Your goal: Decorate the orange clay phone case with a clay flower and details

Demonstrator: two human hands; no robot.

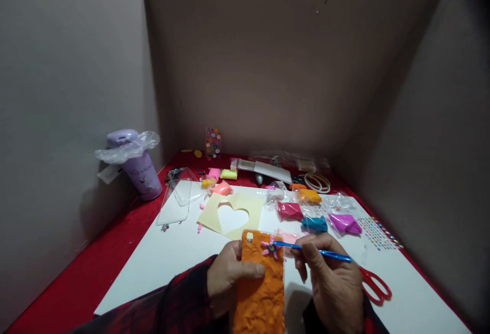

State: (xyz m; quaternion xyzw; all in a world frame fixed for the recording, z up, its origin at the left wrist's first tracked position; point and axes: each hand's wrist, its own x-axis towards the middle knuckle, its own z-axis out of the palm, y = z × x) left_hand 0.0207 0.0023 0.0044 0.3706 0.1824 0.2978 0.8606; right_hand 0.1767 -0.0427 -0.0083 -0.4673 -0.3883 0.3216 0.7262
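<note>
My left hand [229,278] grips an orange clay-covered phone case [262,293] by its left side, the thumb lying across its front. Near the top of the case sits a pink clay flower [265,245] with a blue centre. Between the thumb and fingers of my right hand [333,278] is a blue clay modelling tool [325,253], its tip touching or just over the flower's centre. The case's camera cutout [250,236] shows at its top left corner. Its lower end runs out of the picture.
Packets of coloured clay, among them a red one [290,211] and a purple one [345,224], lie beyond my hands. Heart-cut yellow paper [209,215], clear cases [174,211], red scissors [377,285], sticker gems [377,234] and a purple tumbler [143,173] surround the work.
</note>
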